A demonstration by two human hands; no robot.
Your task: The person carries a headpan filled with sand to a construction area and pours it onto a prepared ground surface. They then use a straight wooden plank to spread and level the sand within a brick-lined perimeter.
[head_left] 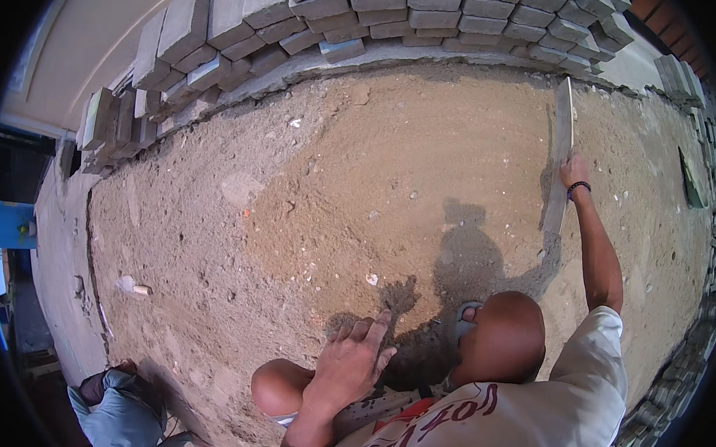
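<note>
My right hand (574,171) is closed around the middle of a long, thin, straight screed board (564,125). The board rests on the sand to my right, running from near the brick stack toward me. A dark beaded bracelet circles that wrist. Low in the middle, my left hand (352,356) holds nothing; its fingers are stretched out and the thumb stands apart, beside my left knee. Between and ahead of my hands spreads a bed of tan sand (392,169), smoother toward the board and dotted with small pale stones. My shadow falls on it.
Stacked grey paving bricks (383,17) line the far edge, and more pavers (675,381) border the right. A trowel (131,285) lies on the rougher ground at left. Another person (122,413) crouches at the lower left. A blue box (8,224) stands beyond the concrete strip.
</note>
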